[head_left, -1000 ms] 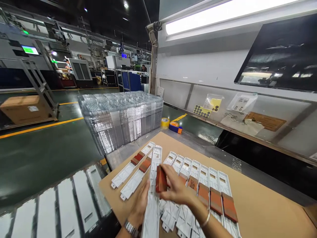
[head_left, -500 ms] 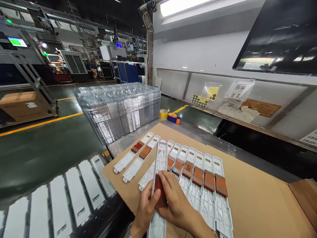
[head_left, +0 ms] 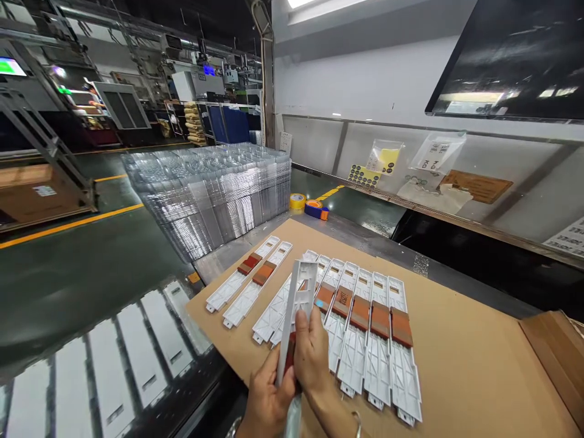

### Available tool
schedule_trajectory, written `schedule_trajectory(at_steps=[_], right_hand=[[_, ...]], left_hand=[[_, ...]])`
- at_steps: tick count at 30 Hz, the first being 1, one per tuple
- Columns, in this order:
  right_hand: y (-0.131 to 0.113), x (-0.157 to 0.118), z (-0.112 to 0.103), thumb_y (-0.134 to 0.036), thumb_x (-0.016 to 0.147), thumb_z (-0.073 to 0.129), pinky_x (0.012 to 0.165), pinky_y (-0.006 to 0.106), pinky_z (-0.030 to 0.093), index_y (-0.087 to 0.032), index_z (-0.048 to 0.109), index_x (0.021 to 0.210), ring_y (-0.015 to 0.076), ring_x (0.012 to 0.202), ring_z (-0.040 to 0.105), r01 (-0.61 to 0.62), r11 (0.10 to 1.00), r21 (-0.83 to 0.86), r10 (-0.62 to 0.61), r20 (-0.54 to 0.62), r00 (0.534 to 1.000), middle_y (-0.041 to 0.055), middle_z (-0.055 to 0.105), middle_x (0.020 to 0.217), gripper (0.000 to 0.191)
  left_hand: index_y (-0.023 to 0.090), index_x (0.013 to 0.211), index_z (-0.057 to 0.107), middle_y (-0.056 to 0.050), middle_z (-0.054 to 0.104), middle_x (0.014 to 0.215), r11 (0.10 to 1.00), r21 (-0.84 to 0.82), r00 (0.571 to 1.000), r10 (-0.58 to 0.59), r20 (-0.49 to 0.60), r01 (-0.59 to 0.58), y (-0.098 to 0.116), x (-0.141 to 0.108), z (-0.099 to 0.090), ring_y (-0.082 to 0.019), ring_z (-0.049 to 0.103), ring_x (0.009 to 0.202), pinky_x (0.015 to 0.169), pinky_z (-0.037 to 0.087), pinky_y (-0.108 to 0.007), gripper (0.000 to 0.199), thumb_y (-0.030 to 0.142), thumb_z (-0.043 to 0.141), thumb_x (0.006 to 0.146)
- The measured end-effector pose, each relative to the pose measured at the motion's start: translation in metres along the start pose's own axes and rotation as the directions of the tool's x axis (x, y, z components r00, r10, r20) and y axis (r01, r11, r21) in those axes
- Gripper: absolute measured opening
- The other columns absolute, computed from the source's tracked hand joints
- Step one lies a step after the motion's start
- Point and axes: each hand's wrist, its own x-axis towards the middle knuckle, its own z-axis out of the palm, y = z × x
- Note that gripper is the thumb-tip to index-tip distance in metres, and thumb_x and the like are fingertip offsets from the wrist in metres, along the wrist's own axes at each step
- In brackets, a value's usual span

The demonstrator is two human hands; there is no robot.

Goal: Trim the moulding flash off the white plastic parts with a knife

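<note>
Two hands: left hand (head_left: 268, 404), right hand (head_left: 312, 359). One white plastic tray (head_left: 301, 310) between them. Seven reddish-brown pads (head_left: 380, 319) on trays lying on cardboard sheet (head_left: 456, 347) (five in right row, two at left). Two padded trays (head_left: 230, 289) at left. Five padded trays (head_left: 376, 359) in row. Two tape rolls (head_left: 297, 201). Two clear bags (head_left: 385, 155).

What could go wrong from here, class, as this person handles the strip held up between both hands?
The upright white plastic strip, held by the left hand and right hand, could swing into the neighbouring strips, knocking their brown pads out of line. The reddish-brown pad against it might slip and drop.
</note>
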Motion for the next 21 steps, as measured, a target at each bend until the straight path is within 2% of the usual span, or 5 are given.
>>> schedule_trajectory(at_steps=[7, 10, 13, 16, 21], right_hand=[[0.025, 0.025, 0.044, -0.033, 0.098, 0.004, 0.066, 0.029, 0.045, -0.019, 0.051, 0.105, 0.0171, 0.077, 0.060, 0.070, 0.977, -0.203, -0.043, 0.134, 0.990, 0.0054, 0.063, 0.085, 0.050], [0.040, 0.029, 0.059, -0.031, 0.092, 0.035, 0.077, 0.036, 0.044, -0.018, 0.056, 0.101, 0.0233, 0.089, 0.057, 0.142, 0.925, -0.352, -0.069, 0.210, 0.975, 0.0095, 0.062, 0.092, 0.027], [0.052, 0.022, 0.074, -0.022, 0.068, 0.065, 0.081, 0.043, 0.041, -0.018, 0.061, 0.076, 0.0299, 0.088, 0.055, 0.258, 0.853, -0.453, -0.107, 0.332, 0.937, 0.0107, 0.062, 0.080, 0.010], [0.057, 0.018, 0.082, -0.010, 0.064, 0.062, 0.077, 0.043, 0.042, -0.019, 0.058, 0.065, 0.0279, 0.079, 0.054, 0.338, 0.809, -0.481, -0.158, 0.375, 0.913, 0.0096, 0.060, 0.069, 0.011], [0.040, 0.035, 0.040, -0.018, 0.080, 0.046, 0.077, 0.048, 0.040, -0.021, 0.057, 0.074, 0.0287, 0.082, 0.051, 0.335, 0.818, -0.468, -0.306, 0.139, 0.942, 0.0127, 0.060, 0.082, 0.013]], left_hand=[[0.020, 0.100, 0.064, -0.006, 0.068, 0.105, 0.981, -0.175, 0.960, -0.123, -0.250, 0.080, -0.013, 0.016, -0.054, -0.029, 0.054, 0.112, 0.095, 0.043, -0.035, 0.053, 0.055, 0.071, 0.061], [0.018, 0.100, 0.061, -0.006, 0.070, 0.093, 0.972, -0.197, 0.922, -0.190, -0.339, 0.127, -0.004, 0.027, -0.086, -0.028, 0.063, 0.096, 0.081, 0.051, -0.037, 0.058, 0.062, 0.066, 0.062], [0.018, 0.108, 0.055, -0.005, 0.069, 0.090, 0.993, -0.063, 0.941, -0.119, -0.316, 0.104, 0.011, 0.045, -0.106, -0.025, 0.066, 0.084, 0.074, 0.052, -0.035, 0.059, 0.060, 0.064, 0.067], [0.019, 0.119, 0.047, -0.007, 0.066, 0.102, 0.995, 0.101, 0.963, 0.007, -0.269, 0.020, 0.025, 0.068, -0.111, -0.023, 0.064, 0.091, 0.077, 0.050, -0.032, 0.069, 0.048, 0.074, 0.063], [0.021, 0.133, 0.033, -0.009, 0.061, 0.117, 0.898, 0.424, 0.984, 0.164, -0.073, -0.118, 0.036, 0.113, -0.101, -0.023, 0.060, 0.102, 0.087, 0.046, -0.033, 0.079, 0.036, 0.073, 0.066]])
